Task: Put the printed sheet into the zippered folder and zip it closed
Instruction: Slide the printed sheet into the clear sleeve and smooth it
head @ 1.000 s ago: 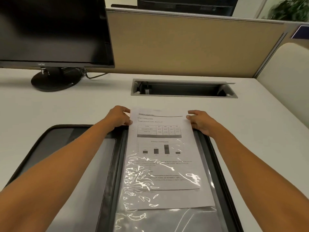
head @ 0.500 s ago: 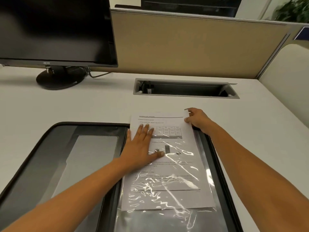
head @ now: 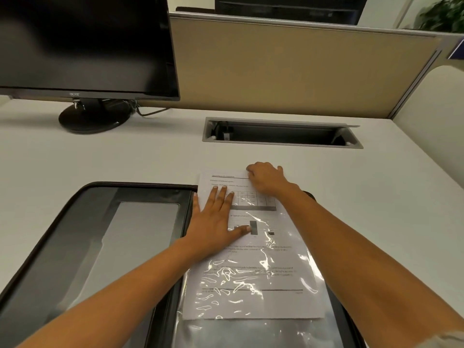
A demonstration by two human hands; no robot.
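Observation:
A black zippered folder [head: 140,186] lies open flat on the white desk. On its right half, a printed sheet [head: 251,280] with a table and a bar chart sits under a glossy clear sleeve [head: 251,331]. The sheet's top end sticks out past the folder's far edge. My left hand [head: 216,222] lies flat on the sheet's upper left part, fingers straight and spread. My right hand [head: 267,179] is at the sheet's top edge near the middle, with its fingers curled over that edge. The zipper pull is not visible.
A dark monitor [head: 82,41] on a round stand is at the back left. A recessed cable tray [head: 281,133] with its lid open lies just beyond the sheet. A beige partition [head: 288,69] closes off the back, and a curved panel [head: 437,116] bounds the right.
My left hand left the sheet's top left corner and now lies flat on the sheet. My right hand slid left along the top edge from the right corner.

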